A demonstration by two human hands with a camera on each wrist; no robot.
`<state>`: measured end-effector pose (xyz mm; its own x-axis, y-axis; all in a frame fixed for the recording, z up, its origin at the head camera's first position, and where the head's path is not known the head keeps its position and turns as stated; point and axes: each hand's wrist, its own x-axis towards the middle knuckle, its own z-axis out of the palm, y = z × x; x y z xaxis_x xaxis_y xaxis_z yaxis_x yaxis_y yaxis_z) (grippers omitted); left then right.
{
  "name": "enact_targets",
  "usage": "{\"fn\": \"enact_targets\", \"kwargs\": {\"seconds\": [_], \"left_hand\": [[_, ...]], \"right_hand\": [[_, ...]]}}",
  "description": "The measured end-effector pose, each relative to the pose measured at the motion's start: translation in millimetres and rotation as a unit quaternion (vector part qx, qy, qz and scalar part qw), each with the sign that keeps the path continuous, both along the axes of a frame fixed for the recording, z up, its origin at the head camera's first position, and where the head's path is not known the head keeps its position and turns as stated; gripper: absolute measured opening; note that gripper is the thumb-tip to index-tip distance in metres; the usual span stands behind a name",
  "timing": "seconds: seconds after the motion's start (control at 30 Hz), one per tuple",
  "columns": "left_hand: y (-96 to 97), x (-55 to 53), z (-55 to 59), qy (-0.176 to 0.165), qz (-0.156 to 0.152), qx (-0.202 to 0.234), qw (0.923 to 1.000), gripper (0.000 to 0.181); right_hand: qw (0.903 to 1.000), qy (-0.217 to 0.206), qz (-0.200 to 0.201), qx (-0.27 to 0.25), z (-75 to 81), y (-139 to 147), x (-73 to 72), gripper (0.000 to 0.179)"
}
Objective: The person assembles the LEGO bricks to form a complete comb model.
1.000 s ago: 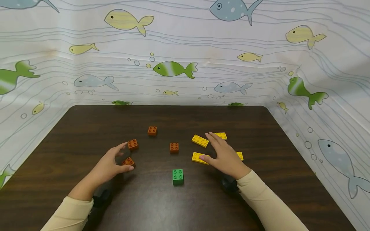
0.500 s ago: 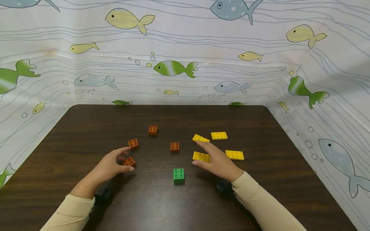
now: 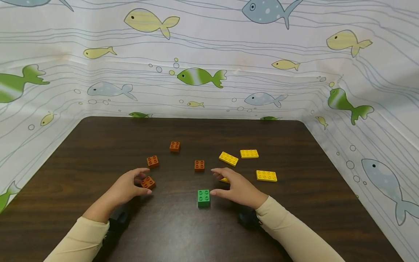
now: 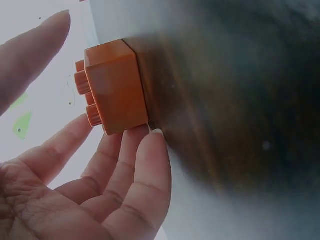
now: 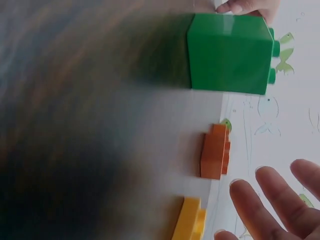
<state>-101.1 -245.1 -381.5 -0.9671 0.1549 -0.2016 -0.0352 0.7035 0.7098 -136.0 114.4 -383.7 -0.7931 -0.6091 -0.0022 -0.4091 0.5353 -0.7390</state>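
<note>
My left hand (image 3: 125, 188) reaches around an orange brick (image 3: 148, 182), thumb on the near side and fingers beyond. In the left wrist view, the fingertips come right up to one end of that brick (image 4: 117, 90), while the thumb stands apart from it. My right hand (image 3: 241, 189) is just right of a green brick (image 3: 203, 198), thumb tip close to its side and fingers spread above the table. The right wrist view shows the green brick (image 5: 230, 55) standing on the table, away from the relaxed fingers. Partly hidden beneath this hand is a yellow brick (image 3: 224, 180).
More orange bricks lie farther back: one at left (image 3: 152, 161), one behind it (image 3: 175, 146) and one near the middle (image 3: 199, 165). Flat yellow bricks (image 3: 228, 159) sit at right, including one at the outer right (image 3: 266, 176). A fish-patterned curtain (image 3: 203, 47) borders the dark table (image 3: 170, 233).
My right hand has moved left and nearer, from over the yellow bricks to beside the green brick. The left hand has stayed almost still around the orange brick.
</note>
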Motion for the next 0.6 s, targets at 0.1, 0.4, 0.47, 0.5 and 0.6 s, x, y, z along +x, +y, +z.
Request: {"fn": "enact_targets", "kwargs": {"seconds": [0.1,0.4,0.47,0.5,0.6], "left_hand": [[0.3,-0.3,0.2,-0.005,0.004,-0.003,1.0000,0.076],[3.1,-2.0,0.4,0.005,-0.003,-0.018,0.9998,0.069],[3.9,-1.8,0.3,0.005,-0.003,-0.020,0.9998,0.068],[4.3,-1.7,0.5,0.004,-0.003,-0.022,0.9998,0.068],[5.6,-1.9,1.6,-0.002,-0.003,-0.029,0.9996,0.068]], "right_hand": [[0.9999,-0.008,0.012,-0.004,-2.1,-3,0.6,0.069],[0.9985,-0.041,0.035,-0.007,-9.2,-5,0.6,0.063],[0.9979,-0.046,0.046,-0.003,-10.1,-6,0.2,0.062],[0.9975,-0.050,0.051,0.000,-10.1,-6,0.1,0.061],[0.9962,-0.056,0.065,0.015,-11.4,-8,-0.9,0.060]]}}
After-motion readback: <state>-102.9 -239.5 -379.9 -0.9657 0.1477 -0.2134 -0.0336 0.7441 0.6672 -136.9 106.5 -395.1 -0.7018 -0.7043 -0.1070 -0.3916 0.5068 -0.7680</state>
